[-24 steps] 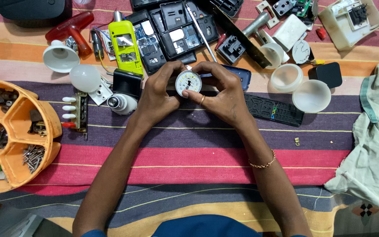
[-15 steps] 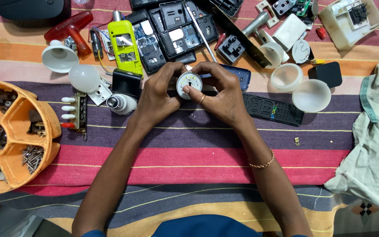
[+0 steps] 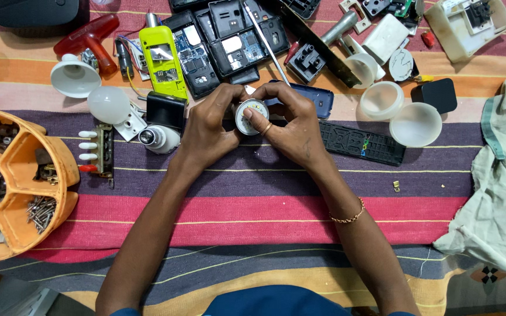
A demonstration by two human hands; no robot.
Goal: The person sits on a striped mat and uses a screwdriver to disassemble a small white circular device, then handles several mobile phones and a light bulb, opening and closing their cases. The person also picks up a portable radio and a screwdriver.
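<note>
Head view. My left hand (image 3: 209,126) and right hand (image 3: 291,126) meet at picture centre, 12 o'clock from my forearms, both clamped on a small round disc (image 3: 249,115) with a white face and metal rim; my right thumb lies across that face.

- Behind the disc, 12 o'clock: opened phones (image 3: 229,35), yellow-green phone shell (image 3: 162,61).
- 3 o'clock: black remote (image 3: 361,143), two white domes (image 3: 414,124).
- 9 o'clock: white bulb (image 3: 108,104), orange parts tray (image 3: 13,181) holding screws.
- Far 3 o'clock: pale cloth (image 3: 496,193).
- All rest on a striped mat (image 3: 253,210).
</note>
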